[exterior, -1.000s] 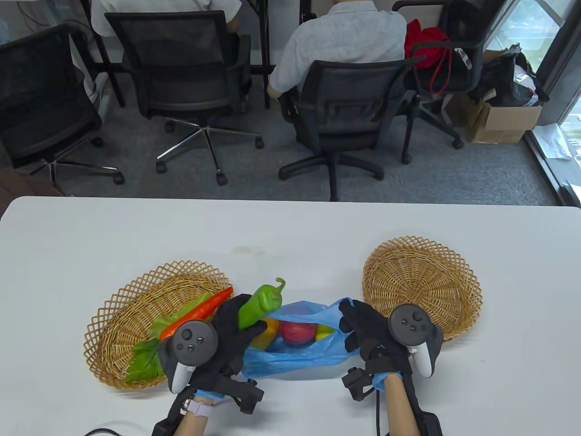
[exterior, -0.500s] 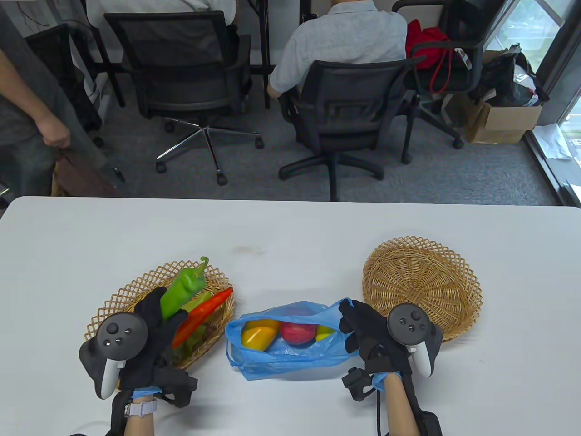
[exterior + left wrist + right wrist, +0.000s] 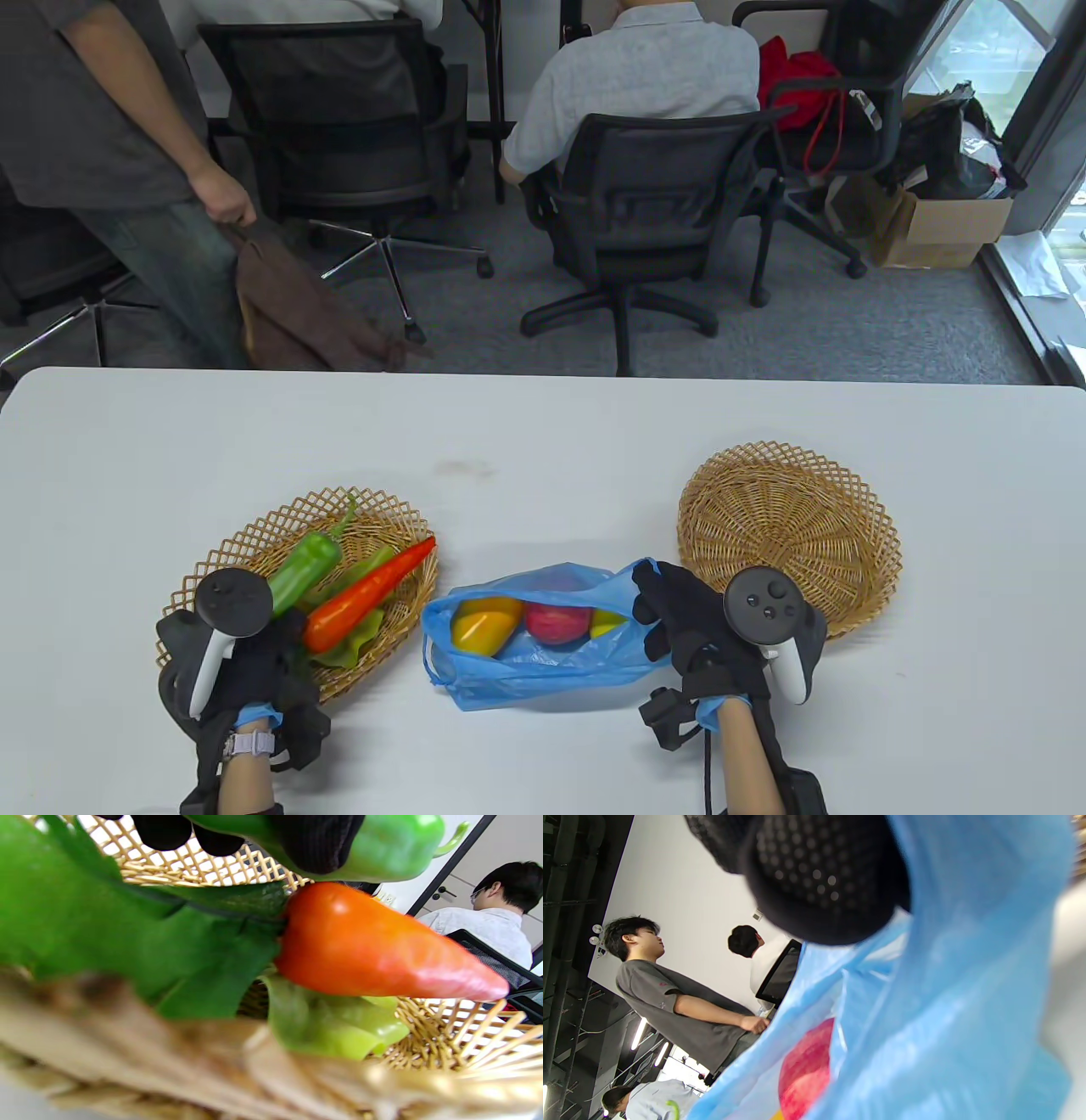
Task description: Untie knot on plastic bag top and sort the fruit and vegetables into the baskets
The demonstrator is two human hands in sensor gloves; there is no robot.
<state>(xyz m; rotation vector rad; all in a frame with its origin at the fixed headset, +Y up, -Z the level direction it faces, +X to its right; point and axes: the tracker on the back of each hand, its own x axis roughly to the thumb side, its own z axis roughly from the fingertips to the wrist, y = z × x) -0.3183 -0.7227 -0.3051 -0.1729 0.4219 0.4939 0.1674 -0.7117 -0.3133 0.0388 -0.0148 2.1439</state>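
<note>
Lower left of table view: left wicker basket (image 3: pixel 212 564), already holding lettuce leaf (image 3: pixel 344 641) and carrot (image 3: pixel 365 590). Centre: blue plastic bag (image 3: pixel 543 671), untied, mouth pulled open by right hand (image 3: pixel 679 615), fingers pinching the rim. Left hand (image 3: pixel 254 654): fingers curled around green pepper (image 3: pixel 301 573). Lower pepper beside carrot, well inside rim; release only once resting.

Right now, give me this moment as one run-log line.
left hand: holds green pepper in left basket | right hand: grips blue bag | right basket: empty
</note>
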